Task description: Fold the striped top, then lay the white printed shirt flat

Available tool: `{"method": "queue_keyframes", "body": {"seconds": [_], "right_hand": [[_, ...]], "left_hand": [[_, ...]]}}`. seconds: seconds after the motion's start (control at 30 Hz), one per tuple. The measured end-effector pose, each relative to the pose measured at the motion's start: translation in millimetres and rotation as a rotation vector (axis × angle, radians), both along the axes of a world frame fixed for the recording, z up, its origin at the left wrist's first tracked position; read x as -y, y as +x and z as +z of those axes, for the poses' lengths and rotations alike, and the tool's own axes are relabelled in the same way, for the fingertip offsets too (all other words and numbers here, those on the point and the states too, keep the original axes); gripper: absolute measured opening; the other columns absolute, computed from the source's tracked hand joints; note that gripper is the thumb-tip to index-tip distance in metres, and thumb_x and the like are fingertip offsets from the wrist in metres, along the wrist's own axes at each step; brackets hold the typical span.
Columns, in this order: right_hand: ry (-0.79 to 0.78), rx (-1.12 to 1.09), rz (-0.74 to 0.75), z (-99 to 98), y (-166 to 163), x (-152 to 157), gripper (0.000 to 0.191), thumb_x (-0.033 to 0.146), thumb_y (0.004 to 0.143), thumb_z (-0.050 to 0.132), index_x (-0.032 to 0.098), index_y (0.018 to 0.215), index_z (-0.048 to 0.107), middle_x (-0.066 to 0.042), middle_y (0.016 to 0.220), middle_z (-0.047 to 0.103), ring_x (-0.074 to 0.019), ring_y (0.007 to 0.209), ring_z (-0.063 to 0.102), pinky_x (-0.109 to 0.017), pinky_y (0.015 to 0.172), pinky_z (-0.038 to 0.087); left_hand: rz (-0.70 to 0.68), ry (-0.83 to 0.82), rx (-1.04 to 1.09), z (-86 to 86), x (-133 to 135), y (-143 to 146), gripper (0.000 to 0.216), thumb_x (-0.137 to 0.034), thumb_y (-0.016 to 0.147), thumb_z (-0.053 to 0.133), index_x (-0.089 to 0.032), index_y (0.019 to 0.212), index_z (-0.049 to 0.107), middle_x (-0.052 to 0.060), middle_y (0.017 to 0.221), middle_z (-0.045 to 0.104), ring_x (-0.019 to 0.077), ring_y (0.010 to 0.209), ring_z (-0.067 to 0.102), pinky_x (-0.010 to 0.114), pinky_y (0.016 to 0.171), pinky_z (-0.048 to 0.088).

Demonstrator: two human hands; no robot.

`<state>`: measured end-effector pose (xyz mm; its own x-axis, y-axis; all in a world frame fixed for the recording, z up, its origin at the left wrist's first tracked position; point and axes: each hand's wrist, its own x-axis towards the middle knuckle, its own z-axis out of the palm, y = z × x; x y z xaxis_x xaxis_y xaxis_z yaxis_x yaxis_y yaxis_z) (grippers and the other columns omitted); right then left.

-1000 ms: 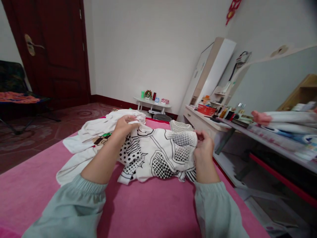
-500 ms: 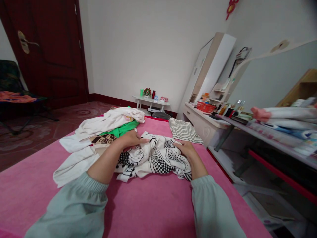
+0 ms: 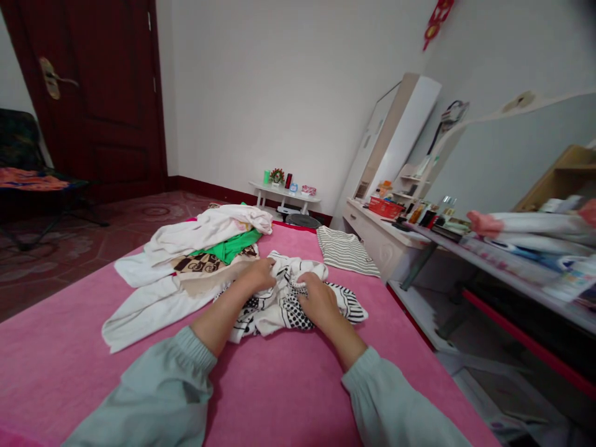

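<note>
A crumpled white garment (image 3: 279, 315) with black dots and stripes lies bunched on the pink bed cover (image 3: 279, 385). My left hand (image 3: 261, 275) is closed on its upper left part, the fingertips partly hidden in the folds. Closer to the middle, my right hand (image 3: 317, 299) pinches a fold of the same cloth between thumb and fingers. Left of my hands is a loose heap of clothes, with a white garment (image 3: 200, 231) on top, a green one (image 3: 237, 246) and a brown patterned one (image 3: 200, 263). A striped garment (image 3: 347, 249) lies flat and folded at the far right.
A dressing table (image 3: 372, 217) with bottles and a red box (image 3: 385, 207) stands along the right. Nearer on that side is a shelf stacked with cloths (image 3: 526, 222). A low white stand (image 3: 284, 190) is by the far wall. At left is a folding chair (image 3: 28, 180).
My right hand has moved left, from the garment's right side toward its middle, and closed on a fold. My left hand has shifted slightly right and closed. The garment's striped right end now lies exposed.
</note>
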<state>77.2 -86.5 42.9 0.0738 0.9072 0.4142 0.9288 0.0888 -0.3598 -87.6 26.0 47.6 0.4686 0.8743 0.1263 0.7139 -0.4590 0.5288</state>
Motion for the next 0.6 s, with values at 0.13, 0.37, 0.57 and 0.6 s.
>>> {"method": "queue_keyframes", "body": {"seconds": [0.13, 0.37, 0.57, 0.6], "right_hand": [[0.082, 0.024, 0.024, 20.2, 14, 6, 0.027, 0.009, 0.065, 0.047, 0.023, 0.086, 0.056, -0.001, 0.088, 0.061, -0.0185, 0.082, 0.057, -0.027, 0.072, 0.039], [0.621, -0.071, 0.009, 69.6, 79, 70, 0.012, 0.011, 0.070, 0.050, 0.022, 0.074, 0.050, -0.004, 0.091, 0.057, -0.0203, 0.091, 0.056, -0.030, 0.081, 0.042], [-0.159, 0.170, 0.338, 34.5, 101, 155, 0.027, 0.003, 0.071, 0.041, 0.024, 0.077, 0.058, -0.003, 0.090, 0.064, -0.0163, 0.084, 0.062, -0.026, 0.076, 0.047], [-0.181, 0.163, 0.322, 29.6, 100, 162, 0.029, 0.003, 0.072, 0.040, 0.024, 0.079, 0.059, -0.003, 0.093, 0.064, -0.0160, 0.085, 0.062, -0.026, 0.076, 0.048]], "left_hand": [[0.031, 0.053, 0.165, 3.7, 2, 1, 0.045, -0.008, 0.072, 0.051, -0.017, 0.114, 0.064, 0.006, 0.110, 0.070, 0.0214, 0.106, 0.062, 0.027, 0.089, 0.046], [-0.056, 0.260, 0.851, 62.5, 34, -40, 0.030, -0.019, 0.073, 0.051, -0.017, 0.097, 0.068, 0.004, 0.100, 0.070, 0.0209, 0.095, 0.063, 0.031, 0.089, 0.047], [-0.776, -0.239, 0.305, 73.4, 101, -111, 0.027, -0.013, 0.078, 0.052, -0.022, 0.060, 0.068, 0.002, 0.067, 0.067, 0.0169, 0.069, 0.064, 0.026, 0.070, 0.050], [-0.857, -0.269, 0.207, 67.9, 112, -118, 0.029, -0.009, 0.078, 0.050, -0.024, 0.065, 0.071, 0.002, 0.070, 0.069, 0.0168, 0.072, 0.065, 0.026, 0.071, 0.051]]}}
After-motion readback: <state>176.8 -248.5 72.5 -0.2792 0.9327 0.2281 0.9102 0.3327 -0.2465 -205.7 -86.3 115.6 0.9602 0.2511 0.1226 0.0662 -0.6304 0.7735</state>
